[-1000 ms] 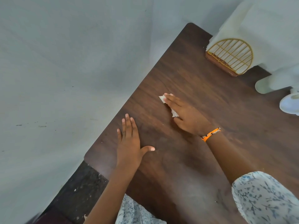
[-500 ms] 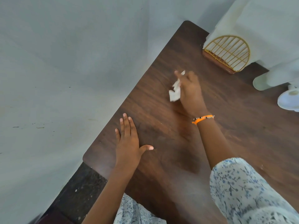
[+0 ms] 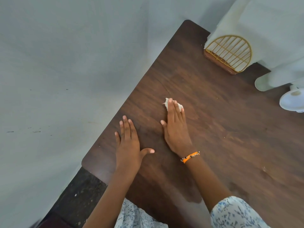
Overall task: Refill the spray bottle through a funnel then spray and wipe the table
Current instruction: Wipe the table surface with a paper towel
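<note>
Tissue [image 3: 167, 104] crumpled, white, under right hand [image 3: 175, 129]

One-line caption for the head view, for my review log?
Right hand presses a tissue flat on the wooden table; left hand rests alongside.

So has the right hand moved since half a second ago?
Yes. The right hand has come back toward the person, away from the gold wire holder, and now presses the tissue flat on the table.

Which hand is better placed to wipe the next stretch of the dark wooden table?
Right. The right hand already presses the crumpled white tissue flat against the dark wooden table. The left hand lies flat near the table's edge, holding nothing.
</note>
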A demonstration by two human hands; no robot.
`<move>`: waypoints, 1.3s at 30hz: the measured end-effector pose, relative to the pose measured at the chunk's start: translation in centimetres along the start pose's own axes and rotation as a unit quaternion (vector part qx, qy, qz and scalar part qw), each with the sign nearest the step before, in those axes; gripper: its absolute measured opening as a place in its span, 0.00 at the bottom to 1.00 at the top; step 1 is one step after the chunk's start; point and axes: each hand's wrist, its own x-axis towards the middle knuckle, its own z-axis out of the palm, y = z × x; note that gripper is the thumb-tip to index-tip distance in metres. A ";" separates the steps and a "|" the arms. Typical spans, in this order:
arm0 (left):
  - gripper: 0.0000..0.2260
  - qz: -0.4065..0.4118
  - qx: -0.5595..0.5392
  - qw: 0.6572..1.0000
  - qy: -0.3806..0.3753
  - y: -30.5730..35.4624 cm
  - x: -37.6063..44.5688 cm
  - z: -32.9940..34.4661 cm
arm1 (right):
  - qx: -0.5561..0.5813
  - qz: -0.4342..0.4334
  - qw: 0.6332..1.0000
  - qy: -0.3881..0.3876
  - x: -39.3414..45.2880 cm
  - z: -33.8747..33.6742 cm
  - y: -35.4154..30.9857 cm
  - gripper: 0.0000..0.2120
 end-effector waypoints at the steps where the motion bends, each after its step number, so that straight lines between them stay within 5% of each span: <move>1: 0.51 0.000 0.002 1.000 0.001 0.0 0.0 0.0 | -0.017 -0.020 0.999 -0.024 0.2 -0.1 0.0 0.29; 5: 0.52 0.009 -0.002 1.000 0.000 0.0 -0.2 -0.1 | -0.125 -0.137 0.979 -0.082 5.4 -1.7 1.8 0.34; 11: 0.52 0.002 0.016 1.000 -0.014 0.2 -0.1 -0.4 | -0.101 0.082 0.991 -0.027 14.2 -4.9 5.2 0.31; 16: 0.51 0.006 0.017 1.000 -0.015 0.1 -0.1 -0.3 | -0.095 -0.184 0.970 -0.123 5.5 -0.8 -1.3 0.35; 18: 0.51 0.007 0.010 1.000 -0.015 0.1 -0.1 -0.3 | -0.116 -0.225 0.955 -0.151 4.8 -0.7 -1.3 0.35; 20: 0.52 0.008 0.015 1.000 -0.018 0.2 -0.1 -0.4 | -0.137 -0.194 0.965 -0.112 7.6 -1.6 0.0 0.34; 24: 0.52 0.005 0.018 1.000 -0.016 0.3 -0.1 -0.4 | -0.120 0.025 0.990 -0.070 14.7 -4.4 3.2 0.30; 26: 0.52 0.006 0.015 1.000 -0.012 0.2 -0.1 -0.4 | -0.122 0.039 0.989 -0.070 15.1 -4.0 2.0 0.30; 33: 0.52 0.030 -0.031 0.999 0.007 -0.3 -0.5 -0.3 | -0.159 -0.245 0.943 -0.161 9.2 -0.9 -2.0 0.31; 39: 0.53 0.030 -0.027 0.999 0.014 -0.4 -0.3 -0.1 | -0.159 0.006 0.982 -0.105 16.5 -4.1 1.6 0.29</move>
